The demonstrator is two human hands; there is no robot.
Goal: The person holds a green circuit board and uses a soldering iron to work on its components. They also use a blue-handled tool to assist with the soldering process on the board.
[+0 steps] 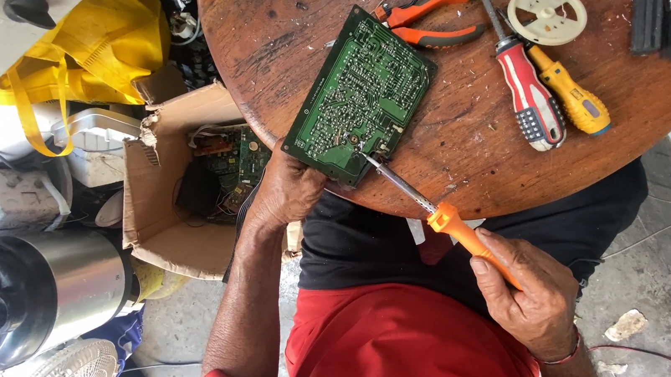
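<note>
At the frame's centre, the left hand [289,189] grips the lower corner of a green rectangular circuit board [359,97] lying on the round brown wooden desk [467,157]. The right hand [528,289] is closed around an orange-handled soldering iron [430,207], its tip touching the board. Left of centre, a torn cardboard box [167,224] holds more green circuit boards [238,162].

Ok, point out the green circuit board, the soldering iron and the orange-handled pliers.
green circuit board [360,93], head view, middle of the solder side.
soldering iron [463,234], head view, orange handle just above the right hand.
orange-handled pliers [428,21], head view, between the two handles.
</note>
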